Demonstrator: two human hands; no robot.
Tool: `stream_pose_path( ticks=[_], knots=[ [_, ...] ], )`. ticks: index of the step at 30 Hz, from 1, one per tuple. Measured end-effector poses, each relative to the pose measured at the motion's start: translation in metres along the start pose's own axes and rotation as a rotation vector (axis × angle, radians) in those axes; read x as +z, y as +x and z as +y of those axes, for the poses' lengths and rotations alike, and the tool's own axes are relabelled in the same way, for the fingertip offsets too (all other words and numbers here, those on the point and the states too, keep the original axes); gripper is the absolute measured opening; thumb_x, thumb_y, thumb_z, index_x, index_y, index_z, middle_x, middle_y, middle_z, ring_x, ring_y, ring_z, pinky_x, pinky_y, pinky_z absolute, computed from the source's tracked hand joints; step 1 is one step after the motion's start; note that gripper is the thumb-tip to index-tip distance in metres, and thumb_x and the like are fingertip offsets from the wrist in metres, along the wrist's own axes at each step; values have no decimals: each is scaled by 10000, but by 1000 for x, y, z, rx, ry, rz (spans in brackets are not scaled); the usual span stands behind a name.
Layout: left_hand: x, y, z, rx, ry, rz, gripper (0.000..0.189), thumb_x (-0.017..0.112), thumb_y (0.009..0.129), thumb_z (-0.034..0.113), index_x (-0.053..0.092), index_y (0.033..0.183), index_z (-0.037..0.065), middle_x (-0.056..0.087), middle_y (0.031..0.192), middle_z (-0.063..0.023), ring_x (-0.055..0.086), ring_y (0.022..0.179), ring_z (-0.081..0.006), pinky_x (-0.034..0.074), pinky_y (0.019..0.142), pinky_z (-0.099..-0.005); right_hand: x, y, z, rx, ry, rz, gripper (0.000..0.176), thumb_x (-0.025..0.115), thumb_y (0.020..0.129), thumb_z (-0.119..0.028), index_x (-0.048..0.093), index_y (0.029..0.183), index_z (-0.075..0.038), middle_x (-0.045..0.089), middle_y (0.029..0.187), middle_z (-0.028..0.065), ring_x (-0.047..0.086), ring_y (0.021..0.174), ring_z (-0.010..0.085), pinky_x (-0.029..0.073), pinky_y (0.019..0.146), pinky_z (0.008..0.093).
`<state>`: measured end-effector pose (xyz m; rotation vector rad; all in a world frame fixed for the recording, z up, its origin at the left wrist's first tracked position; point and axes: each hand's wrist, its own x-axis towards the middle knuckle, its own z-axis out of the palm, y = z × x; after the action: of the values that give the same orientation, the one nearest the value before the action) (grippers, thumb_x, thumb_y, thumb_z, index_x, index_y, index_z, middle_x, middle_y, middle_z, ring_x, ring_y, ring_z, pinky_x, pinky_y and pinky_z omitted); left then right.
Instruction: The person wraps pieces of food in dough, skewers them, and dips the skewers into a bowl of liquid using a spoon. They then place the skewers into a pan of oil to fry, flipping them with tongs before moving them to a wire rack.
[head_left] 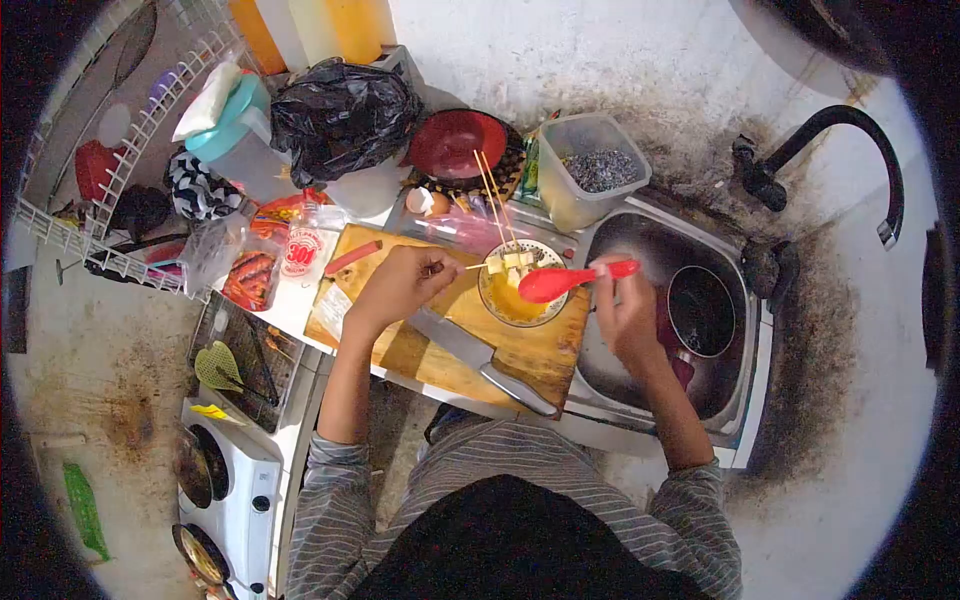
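My left hand (408, 284) pinches the end of a thin wooden skewer (474, 267), whose other end reaches over a patterned bowl (556, 318). Pale cubes of food (511, 264) sit at that end, above orange-yellow liquid (516, 304) in the bowl. Two more skewers (491, 197) lean out over the bowl's far rim. My right hand (625, 310) grips the handle of a red spoon (548, 285), its head over the bowl's right side. Under the bowl is a wooden cutting board (545, 360), with a large knife (480, 360) lying on it near my left hand.
A steel sink (640, 396) holding a dark pan (701, 311) lies right, below a black faucet (840, 120). Behind stand a clear plastic tub (640, 180), a red bowl (458, 143) and a black plastic bag (345, 120). A gas stove (240, 490) is at lower left.
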<state>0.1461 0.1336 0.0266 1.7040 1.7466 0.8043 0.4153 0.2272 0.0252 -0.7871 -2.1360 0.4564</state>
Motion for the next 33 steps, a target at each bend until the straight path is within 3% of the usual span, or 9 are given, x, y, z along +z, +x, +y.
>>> stream_pose_path(
  ticks=[4, 7, 9, 12, 16, 18, 21, 30, 33],
  knots=[
    [-2, 2, 4, 20, -39, 9, 164, 535, 822, 112, 613, 875, -22, 596, 686, -49, 513, 602, -76, 422, 556, -234, 15, -7, 0, -57, -103, -71, 101, 470, 853, -98, 511, 877, -9, 563, 754, 167, 561, 683, 325, 427, 604, 358],
    [-2, 2, 4, 30, -52, 17, 161, 530, 821, 104, 611, 877, -23, 597, 689, -45, 515, 603, -79, 422, 557, -236, 26, -13, 11, 168, 141, -51, 113, 457, 865, -114, 505, 877, -12, 563, 737, 143, 561, 645, 262, 421, 592, 340],
    [-1, 2, 1, 17, -46, 18, 160, 529, 820, 102, 610, 879, -24, 596, 689, -43, 513, 603, -78, 421, 555, -238, 28, -12, 20, 387, 376, -30, 139, 414, 896, -134, 508, 876, -34, 496, 693, 25, 452, 593, 102, 368, 543, 247],
    [-1, 1, 0, 31, -28, 4, 164, 526, 820, 105, 609, 887, -20, 593, 685, -49, 510, 606, -74, 420, 553, -238, 17, -4, 17, 388, 459, 39, 152, 396, 909, -146, 505, 885, -42, 443, 679, -17, 374, 587, 48, 332, 527, 216],
    [5, 1, 1, -34, 5, -47, 186, 525, 818, 138, 612, 869, -18, 585, 635, -80, 511, 553, -105, 415, 534, -251, 2, 10, 6, 254, 335, 95, 134, 408, 899, -116, 505, 884, -25, 487, 710, 14, 439, 633, 74, 374, 572, 236],
    [9, 2, 0, -6, -36, -30, 218, 519, 819, 172, 616, 851, -20, 580, 587, -104, 512, 496, -137, 409, 513, -262, -2, 16, -2, 49, 221, 157, 114, 453, 864, -97, 522, 889, -10, 563, 757, 119, 525, 643, 169, 401, 576, 285],
    [11, 2, 0, 49, -118, -53, 219, 510, 828, 174, 621, 859, -12, 570, 571, -94, 506, 488, -121, 403, 501, -249, -13, 19, -11, -14, 77, 100, 99, 470, 844, -76, 532, 889, -12, 569, 787, 135, 553, 679, 226, 420, 597, 312],
    [9, 0, 3, -14, -199, -115, 198, 506, 832, 140, 619, 872, -18, 548, 564, -44, 492, 514, -80, 398, 502, -233, -20, 17, -7, -114, 21, 155, 94, 481, 830, -66, 538, 883, -13, 572, 814, 142, 561, 721, 280, 427, 629, 348],
    [13, 1, -5, 79, -197, -102, 202, 510, 830, 142, 618, 878, -22, 544, 560, -45, 480, 509, -75, 391, 499, -231, -22, 15, -2, -31, 4, 97, 99, 482, 836, -83, 538, 882, -14, 572, 813, 142, 564, 728, 281, 429, 646, 348]
  ],
)
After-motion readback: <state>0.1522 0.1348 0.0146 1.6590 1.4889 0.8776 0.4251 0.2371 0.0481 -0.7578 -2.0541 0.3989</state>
